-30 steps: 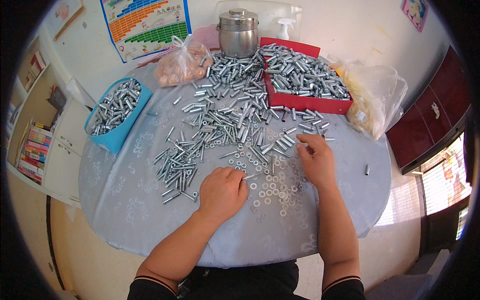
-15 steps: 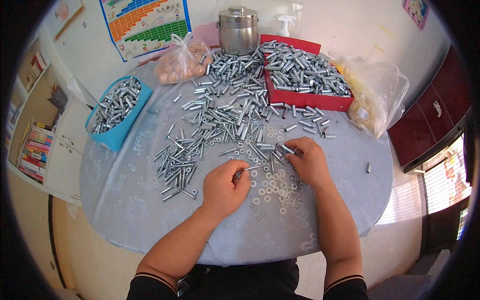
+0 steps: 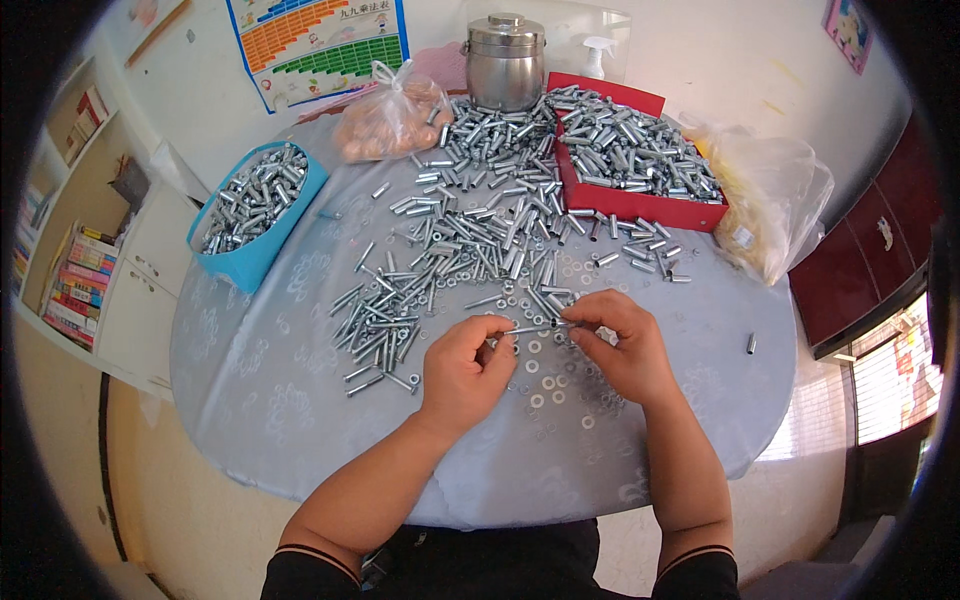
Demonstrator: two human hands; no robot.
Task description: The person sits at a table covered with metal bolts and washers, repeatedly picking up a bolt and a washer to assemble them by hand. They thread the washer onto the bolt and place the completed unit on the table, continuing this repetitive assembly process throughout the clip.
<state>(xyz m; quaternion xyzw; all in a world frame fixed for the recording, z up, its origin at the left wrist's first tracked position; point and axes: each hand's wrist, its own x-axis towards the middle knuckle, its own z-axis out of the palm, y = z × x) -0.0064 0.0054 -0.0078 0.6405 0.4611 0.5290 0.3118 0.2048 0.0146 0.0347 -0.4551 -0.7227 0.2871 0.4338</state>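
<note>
Fingers (image 3: pixel 489 326) on bolt (image 3: pixel 528 329) and sleeve (image 3: pixel 559 322); washers (image 3: pixel 548 383) nearby

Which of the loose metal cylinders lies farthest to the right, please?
The lone metal cylinder near the right edge of the grey tablecloth, beyond the right hand; the other loose ones all lie farther left.

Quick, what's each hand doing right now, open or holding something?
Left hand: closed, holding a thin bolt.
Right hand: closed, pinching a small metal piece by the bolt's end; too small to tell what.
</note>
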